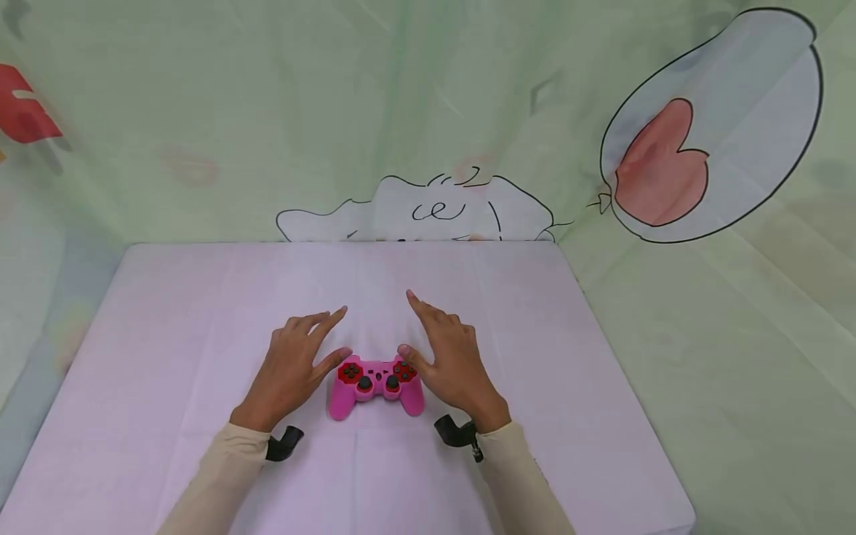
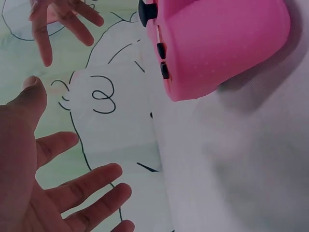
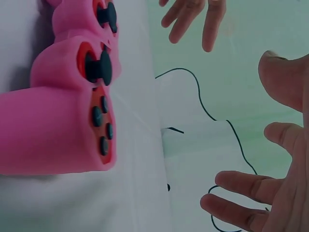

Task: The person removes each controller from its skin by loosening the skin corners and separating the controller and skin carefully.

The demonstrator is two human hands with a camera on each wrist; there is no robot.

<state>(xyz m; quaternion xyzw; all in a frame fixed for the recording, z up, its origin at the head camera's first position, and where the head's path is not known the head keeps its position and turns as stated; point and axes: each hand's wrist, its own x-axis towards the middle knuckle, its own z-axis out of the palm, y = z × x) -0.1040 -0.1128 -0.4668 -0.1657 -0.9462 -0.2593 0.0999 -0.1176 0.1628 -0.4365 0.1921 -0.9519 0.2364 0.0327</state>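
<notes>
**Beige sleeves point(image 1: 214, 483) nearest, pink controller point(image 1: 377, 375) on pale table point(image 1: 167, 386)**

From my remote seat I see the 2 beige sleeves reach in from the bottom edge of the head view, with 1 black fitting point(image 1: 284, 446) at each wrist; the pink controller lies on the table, buttons up, its 2 grips pointing toward the wearer; it carries 2 dark thumbsticks point(image 3: 99, 69) and 2 red button panels point(image 1: 350, 373); the left hand point(image 1: 287, 364) hovers at its left side, fingers stretched out, grasping nothing; the right hand point(image 1: 458, 364) hovers at its right side, likewise released; from above I see each thumb overlap an upper corner of it, yet both wrist views show me a gap between hand and controller; beyond the table's far edge is a green backdrop point(image 1: 267, 111) with black-lined drawings, 1 of them a balloon point(image 1: 749, 126) with a red heart point(image 1: 662, 167).
</notes>
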